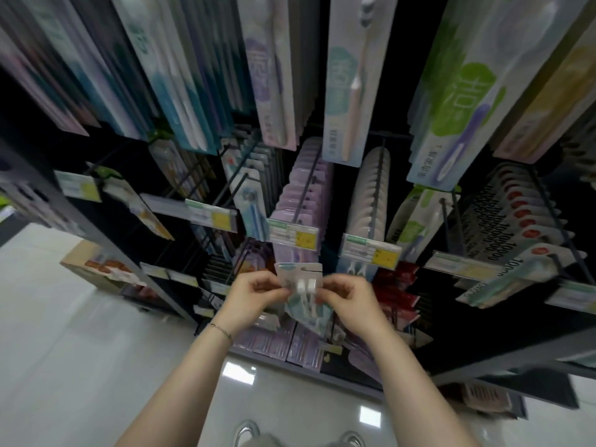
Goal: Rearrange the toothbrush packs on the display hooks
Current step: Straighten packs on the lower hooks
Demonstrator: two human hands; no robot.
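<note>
A small stack of toothbrush packs (301, 285) with white brush heads and green print sits between my two hands, low in front of the black display rack. My left hand (254, 295) pinches the stack's left edge and my right hand (350, 295) pinches its right edge. Just above the packs, a row of purple packs (303, 191) hangs on a black hook behind a yellow price tag (295, 235). To the right, white packs (371, 195) fill the neighbouring hook.
Long toothbrush packs (345, 82) hang overhead on the upper hooks. Red-dotted packs (522, 217) fill a hook at right. More packs (283, 343) line the bottom shelf under my hands. A cardboard box (96, 262) stands on the glossy white floor at left.
</note>
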